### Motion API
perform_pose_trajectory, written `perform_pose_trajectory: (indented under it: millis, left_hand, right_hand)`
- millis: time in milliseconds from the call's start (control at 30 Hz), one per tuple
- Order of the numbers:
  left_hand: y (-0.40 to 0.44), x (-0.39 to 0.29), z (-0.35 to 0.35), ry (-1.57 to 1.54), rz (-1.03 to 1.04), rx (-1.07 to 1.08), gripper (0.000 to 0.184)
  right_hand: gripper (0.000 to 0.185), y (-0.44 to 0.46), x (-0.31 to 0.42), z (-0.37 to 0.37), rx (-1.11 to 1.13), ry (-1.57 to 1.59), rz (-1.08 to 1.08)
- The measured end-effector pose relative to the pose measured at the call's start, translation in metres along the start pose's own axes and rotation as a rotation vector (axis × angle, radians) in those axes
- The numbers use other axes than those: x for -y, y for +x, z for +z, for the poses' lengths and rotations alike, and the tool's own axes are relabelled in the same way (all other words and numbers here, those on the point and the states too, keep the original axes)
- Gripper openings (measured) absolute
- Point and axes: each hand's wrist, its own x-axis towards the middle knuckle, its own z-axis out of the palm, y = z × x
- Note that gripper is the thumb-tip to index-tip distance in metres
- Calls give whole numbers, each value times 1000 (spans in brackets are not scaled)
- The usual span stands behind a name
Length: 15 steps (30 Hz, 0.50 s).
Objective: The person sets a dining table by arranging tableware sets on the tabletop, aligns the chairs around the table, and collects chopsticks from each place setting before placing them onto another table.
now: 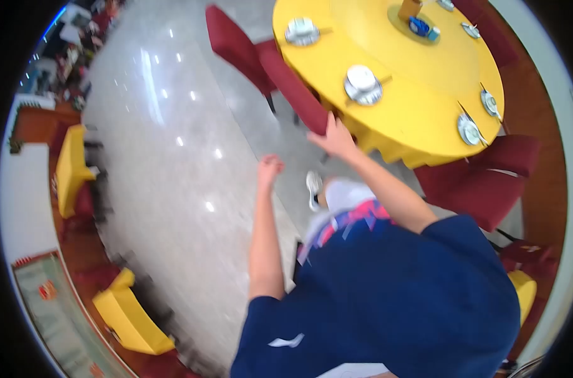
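Note:
My right hand (338,140) is closed on the end of a dark red chair back (293,88), beside the round table with a yellow cloth (425,94). To the left, over the grey floor, my left hand (271,166) hangs in the air with its fingers curled and nothing visible in them. Closest to the right hand on the table is a place setting with a white bowl (361,77) on a patterned plate. Another setting (302,31) lies farther up near the table's left edge.
A second red chair (236,47) stands beyond the held one. More red chairs (479,189) are at the table's lower right. Shiny floor (179,157) stretches to the left, with yellow-covered tables (72,170) along the far side. A blue item (419,26) lies near the table's centre.

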Motion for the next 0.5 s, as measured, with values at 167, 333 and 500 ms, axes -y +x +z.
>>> perform_pose_trajectory:
  millis: [167, 333, 500]
  left_hand:
    - [73, -169, 64, 1050, 707, -60, 74]
    - [147, -202, 52, 1639, 1450, 223, 88]
    - [229, -240, 48, 1632, 1523, 636, 68]
  right_hand:
    - [91, 65, 36, 24, -113, -296, 28]
    - [88, 126, 65, 36, -20, -228, 95]
    - [84, 140, 83, 39, -101, -289, 163]
